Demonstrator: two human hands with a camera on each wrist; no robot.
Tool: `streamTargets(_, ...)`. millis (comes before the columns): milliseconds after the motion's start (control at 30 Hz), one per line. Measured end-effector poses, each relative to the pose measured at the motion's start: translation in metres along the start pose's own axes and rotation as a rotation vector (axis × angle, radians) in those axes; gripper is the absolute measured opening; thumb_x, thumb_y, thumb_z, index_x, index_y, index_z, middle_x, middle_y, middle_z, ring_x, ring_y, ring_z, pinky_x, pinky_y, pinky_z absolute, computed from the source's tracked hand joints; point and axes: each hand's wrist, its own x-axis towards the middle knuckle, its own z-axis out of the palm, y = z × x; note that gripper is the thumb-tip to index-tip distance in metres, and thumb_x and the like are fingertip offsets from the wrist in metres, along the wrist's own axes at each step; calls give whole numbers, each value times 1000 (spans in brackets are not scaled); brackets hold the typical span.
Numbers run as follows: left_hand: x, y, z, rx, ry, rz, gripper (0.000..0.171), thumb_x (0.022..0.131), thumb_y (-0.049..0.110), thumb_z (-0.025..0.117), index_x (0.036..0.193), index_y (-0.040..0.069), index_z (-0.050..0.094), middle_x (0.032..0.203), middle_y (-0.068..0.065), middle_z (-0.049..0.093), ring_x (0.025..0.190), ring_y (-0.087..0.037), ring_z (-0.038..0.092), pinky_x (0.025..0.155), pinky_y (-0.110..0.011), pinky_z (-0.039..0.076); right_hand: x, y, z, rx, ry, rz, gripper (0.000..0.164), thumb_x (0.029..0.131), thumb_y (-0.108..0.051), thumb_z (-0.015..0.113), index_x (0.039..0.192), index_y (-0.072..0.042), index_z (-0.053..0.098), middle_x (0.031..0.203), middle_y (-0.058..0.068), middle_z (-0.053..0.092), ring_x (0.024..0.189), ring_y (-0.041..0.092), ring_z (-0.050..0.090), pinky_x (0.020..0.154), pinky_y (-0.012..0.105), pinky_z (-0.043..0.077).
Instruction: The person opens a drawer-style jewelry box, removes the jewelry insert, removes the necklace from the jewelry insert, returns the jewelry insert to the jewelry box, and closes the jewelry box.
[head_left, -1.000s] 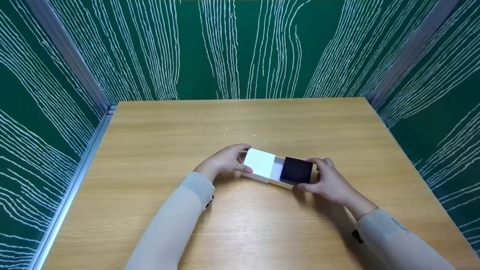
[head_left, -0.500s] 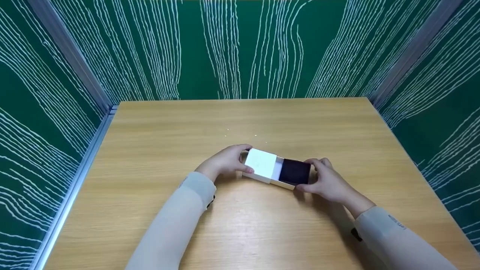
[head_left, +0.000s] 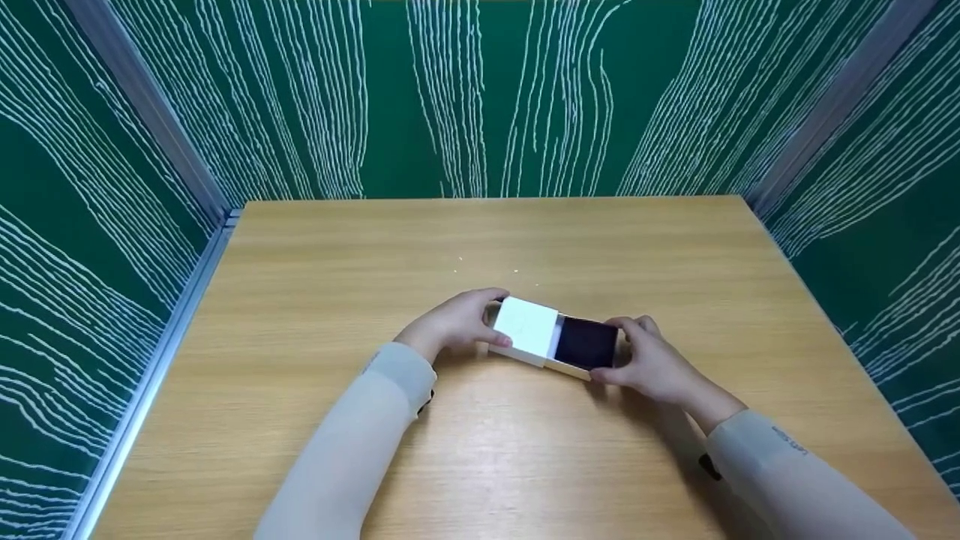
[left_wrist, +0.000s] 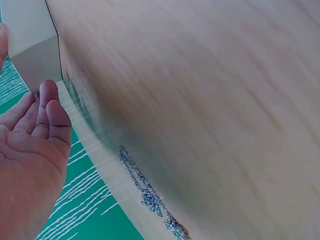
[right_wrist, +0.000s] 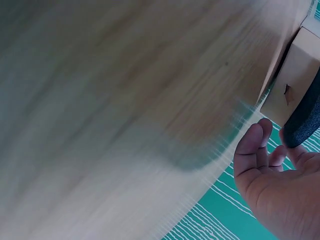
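Observation:
A white slide-out box [head_left: 527, 328] lies slightly turned on the table in the head view, its inner tray [head_left: 568, 368] drawn out to the right. My left hand [head_left: 461, 319] grips the box's outer sleeve at its left end, thumb on the near corner and fingers at the far side. A black, foam-like square insert [head_left: 587, 342] sits in the tray, filling most of the drawn-out part. My right hand [head_left: 651, 361] holds the insert's right end between thumb and fingers. In the right wrist view the dark insert [right_wrist: 305, 117] shows beside a tray end with a small torn hole.
The wooden table [head_left: 360, 247] carries several tiny white specks [head_left: 516, 271] beyond the box. Green walls [head_left: 405, 97] with white wavy lines stand at the back and both sides. A metal rail [head_left: 161, 352] runs along the left edge.
The black insert has gone down from a raised position into the tray and shifted slightly left toward the sleeve, my right hand with it. My left hand keeps its hold.

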Motion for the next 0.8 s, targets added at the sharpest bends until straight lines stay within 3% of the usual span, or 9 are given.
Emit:
streamTargets(133,1,0,-1,4,0,-7,96,96,30,93,176,23,41,182,-5,44,170,-31,39,143,-57,26,2,0,0,-2,-3,1,104,90,-46,96,169,-7,41,152,26,41,140,46,51,121,66,45)
streamTargets(367,8,-4,-1,20,-15,42,97,96,25,93,176,14,40,181,-10,46,167,-30,44,141,-50,32,6,-3,3,-4,-14,-5,108,89,-46,96,170,-5,39,151,26,40,141,47,51,120,64,45)
streamTargets(800,7,-5,1,13,-3,6,97,95,28,94,176,20,41,181,-7,46,169,-30,41,142,-53,28,13,-7,6,-7,-29,-3,108,88,-46,97,171,-7,40,153,27,40,134,44,51,119,64,44)
